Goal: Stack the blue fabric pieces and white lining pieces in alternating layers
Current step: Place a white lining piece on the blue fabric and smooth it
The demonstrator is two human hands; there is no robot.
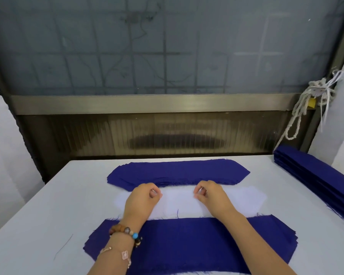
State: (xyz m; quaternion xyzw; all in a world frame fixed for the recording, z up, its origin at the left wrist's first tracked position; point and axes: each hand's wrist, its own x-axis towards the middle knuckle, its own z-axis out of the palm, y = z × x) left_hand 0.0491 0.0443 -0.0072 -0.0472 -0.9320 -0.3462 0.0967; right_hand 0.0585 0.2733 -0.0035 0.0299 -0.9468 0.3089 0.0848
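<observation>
A pile of blue fabric pieces (178, 171) lies at the far side of the white table. In front of it sits a pile of white lining pieces (244, 199). Nearest me lies a stack topped by a blue piece (187, 239), with white edges showing beneath it. My left hand (142, 199) and my right hand (212, 194) both rest on the white lining pile, each pinching its far edge between thumb and fingers. Beaded bracelets circle my left wrist.
Folded blue fabric (318, 179) is stacked along the table's right edge. A knotted white cord (306, 108) hangs at the right. A metal-framed glass panel (147, 104) rises behind the table (38, 221). A loose thread (63, 247) lies on the left.
</observation>
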